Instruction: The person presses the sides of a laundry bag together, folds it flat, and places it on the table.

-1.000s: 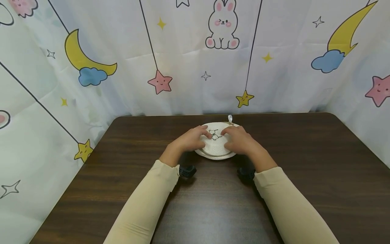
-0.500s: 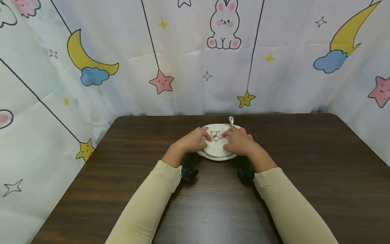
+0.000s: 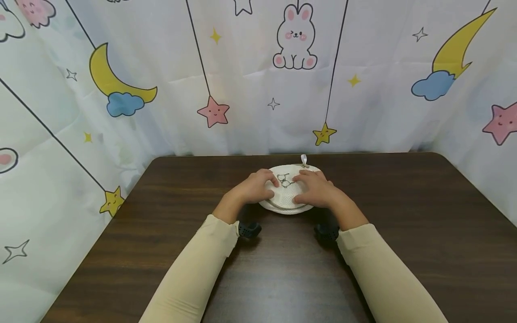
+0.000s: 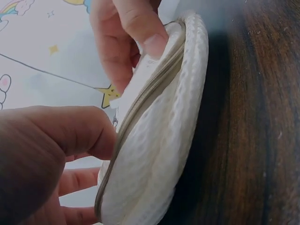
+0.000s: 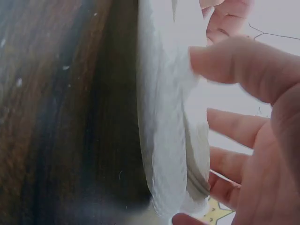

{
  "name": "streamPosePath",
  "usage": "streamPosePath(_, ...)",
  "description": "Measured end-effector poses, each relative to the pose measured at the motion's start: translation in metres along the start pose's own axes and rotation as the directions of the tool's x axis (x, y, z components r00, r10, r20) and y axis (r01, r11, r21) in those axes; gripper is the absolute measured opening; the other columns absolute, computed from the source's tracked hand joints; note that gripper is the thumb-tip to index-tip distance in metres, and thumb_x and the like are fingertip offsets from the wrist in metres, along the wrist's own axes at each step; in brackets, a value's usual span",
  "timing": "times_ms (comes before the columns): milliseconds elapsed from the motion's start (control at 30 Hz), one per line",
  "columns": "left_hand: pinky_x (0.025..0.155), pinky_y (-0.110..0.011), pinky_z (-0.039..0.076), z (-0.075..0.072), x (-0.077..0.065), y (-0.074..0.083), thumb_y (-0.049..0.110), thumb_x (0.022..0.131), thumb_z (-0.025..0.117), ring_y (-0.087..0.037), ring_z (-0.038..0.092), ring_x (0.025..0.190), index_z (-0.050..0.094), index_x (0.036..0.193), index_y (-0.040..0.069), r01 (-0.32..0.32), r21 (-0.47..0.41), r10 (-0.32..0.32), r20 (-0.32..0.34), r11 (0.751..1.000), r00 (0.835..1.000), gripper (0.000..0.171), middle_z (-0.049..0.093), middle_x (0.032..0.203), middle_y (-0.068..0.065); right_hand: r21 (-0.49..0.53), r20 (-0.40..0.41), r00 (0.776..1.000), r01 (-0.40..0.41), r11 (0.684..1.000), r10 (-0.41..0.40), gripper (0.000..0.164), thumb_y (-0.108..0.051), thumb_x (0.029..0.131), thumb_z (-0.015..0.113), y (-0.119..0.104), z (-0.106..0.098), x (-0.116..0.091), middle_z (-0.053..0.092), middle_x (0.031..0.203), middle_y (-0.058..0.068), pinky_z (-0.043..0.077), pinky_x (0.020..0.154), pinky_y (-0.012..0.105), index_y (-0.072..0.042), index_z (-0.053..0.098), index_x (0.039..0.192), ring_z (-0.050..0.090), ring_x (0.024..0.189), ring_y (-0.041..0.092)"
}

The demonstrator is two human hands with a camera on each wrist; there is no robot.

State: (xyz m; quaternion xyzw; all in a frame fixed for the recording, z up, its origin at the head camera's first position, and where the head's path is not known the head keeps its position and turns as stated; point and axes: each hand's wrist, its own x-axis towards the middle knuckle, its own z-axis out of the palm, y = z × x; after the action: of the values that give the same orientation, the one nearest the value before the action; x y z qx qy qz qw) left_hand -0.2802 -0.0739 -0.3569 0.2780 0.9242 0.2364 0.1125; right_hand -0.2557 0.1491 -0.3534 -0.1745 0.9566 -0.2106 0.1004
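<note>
A round white mesh laundry bag (image 3: 286,196) lies on the dark wooden table, with a line drawing on top and a small white loop (image 3: 304,159) at its far edge. My left hand (image 3: 254,186) rests on its left side, thumb and fingers spread apart over the top. From the right, my right hand (image 3: 317,188) touches it, thumb near the front and fingers farther back. In the left wrist view a beige zipper (image 4: 143,96) runs round the bag's side, above a padded-looking mesh wall. Part of the bag's rim is hidden under both hands.
The dark wood table (image 3: 404,215) stretches out on both sides of the bag. Behind it hangs a white curtain (image 3: 250,76) printed with moons, stars and a rabbit. Black wrist cameras (image 3: 249,230) sit low under both wrists, close over the tabletop.
The right thumb has shifted slightly left on the bag. Otherwise the hands and bag stay in place, and the head view tilts a little.
</note>
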Motion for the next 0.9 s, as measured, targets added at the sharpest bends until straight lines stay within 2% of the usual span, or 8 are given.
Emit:
streamPosePath(133, 0.107, -0.046, 0.034, 0.0002, -0.0031, 0.0008, 0.013, 0.086, 0.065, -0.035, 0.035, 0.132, 0.067, 0.106, 0.017, 0.064, -0.035, -0.064, -0.02, 0.997, 0.998, 0.02, 0.044, 0.141, -0.01, 0.036, -0.062, 0.995, 0.075, 0.997, -0.073, 0.036, -0.02, 0.082, 0.076, 0.0012, 0.001, 0.0009, 0.039, 0.152, 0.019, 0.028, 0.103, 0.071, -0.014, 0.065, 0.115, 0.028, 0.139, 0.047)
streamPosePath(267, 0.113, -0.048, 0.03, 0.0017, -0.0027, 0.0006, 0.011, 0.084, 0.066, -0.031, 0.025, 0.144, 0.067, 0.106, 0.016, 0.012, -0.001, -0.012, -0.051, 1.0, 0.999, 0.022, 0.039, 0.149, -0.008, -0.007, -0.076, 0.992, 0.104, 0.995, -0.104, 0.021, -0.016, 0.081, 0.076, 0.001, 0.0008, 0.0006, 0.04, 0.152, 0.019, 0.029, 0.105, 0.07, -0.017, 0.071, 0.101, 0.028, 0.141, 0.046)
streamPosePath(400, 0.118, -0.046, 0.026, 0.0035, -0.0003, -0.0005, 0.008, 0.083, 0.065, -0.027, 0.017, 0.151, 0.069, 0.107, 0.012, -0.084, 0.045, 0.086, -0.057, 0.995, 0.995, 0.025, 0.038, 0.156, -0.005, -0.061, -0.083, 0.983, 0.158, 0.986, -0.163, 0.018, -0.015, 0.082, 0.075, 0.0008, 0.0012, 0.0003, 0.048, 0.146, 0.017, 0.032, 0.108, 0.06, -0.014, 0.074, 0.099, 0.036, 0.138, 0.043)
streamPosePath(567, 0.118, -0.04, 0.027, 0.0053, 0.0022, -0.0015, 0.002, 0.084, 0.059, -0.03, 0.029, 0.147, 0.067, 0.11, 0.008, -0.147, 0.023, 0.148, -0.032, 0.989, 0.988, 0.028, 0.048, 0.149, -0.008, -0.054, -0.054, 0.976, 0.207, 0.977, -0.21, 0.018, -0.01, 0.084, 0.069, 0.0025, 0.0008, 0.0018, 0.055, 0.139, 0.017, 0.031, 0.112, 0.057, -0.009, 0.075, 0.101, 0.041, 0.134, 0.041)
streamPosePath(667, 0.116, -0.04, 0.03, 0.0069, 0.0034, -0.0012, 0.003, 0.086, 0.058, -0.031, 0.03, 0.146, 0.064, 0.112, 0.01, -0.139, 0.024, 0.139, -0.014, 0.99, 0.99, 0.027, 0.054, 0.14, -0.007, -0.015, -0.024, 0.98, 0.198, 0.98, -0.199, 0.021, -0.008, 0.086, 0.065, 0.0029, 0.0012, 0.0039, 0.054, 0.14, 0.018, 0.032, 0.112, 0.056, -0.007, 0.074, 0.104, 0.041, 0.136, 0.042)
streamPosePath(767, 0.114, -0.043, 0.033, 0.008, 0.0039, 0.0003, 0.005, 0.089, 0.056, -0.033, 0.026, 0.147, 0.061, 0.114, 0.012, -0.107, 0.039, 0.107, 0.009, 0.994, 0.994, 0.027, 0.057, 0.134, -0.005, 0.017, -0.004, 0.981, 0.192, 0.981, -0.192, 0.023, -0.007, 0.087, 0.061, 0.0026, 0.0032, 0.0058, 0.053, 0.142, 0.02, 0.039, 0.107, 0.052, -0.006, 0.074, 0.106, 0.042, 0.136, 0.041)
streamPosePath(900, 0.118, -0.045, 0.027, 0.0088, 0.0039, 0.0015, 0.005, 0.092, 0.054, -0.034, 0.019, 0.15, 0.062, 0.118, 0.012, -0.066, 0.041, 0.064, 0.05, 0.997, 0.997, 0.028, 0.051, 0.145, -0.004, 0.005, 0.021, 0.981, 0.194, 0.981, -0.194, 0.024, -0.007, 0.087, 0.061, 0.0027, 0.0063, 0.0075, 0.051, 0.143, 0.022, 0.042, 0.103, 0.05, -0.005, 0.074, 0.108, 0.042, 0.136, 0.042)
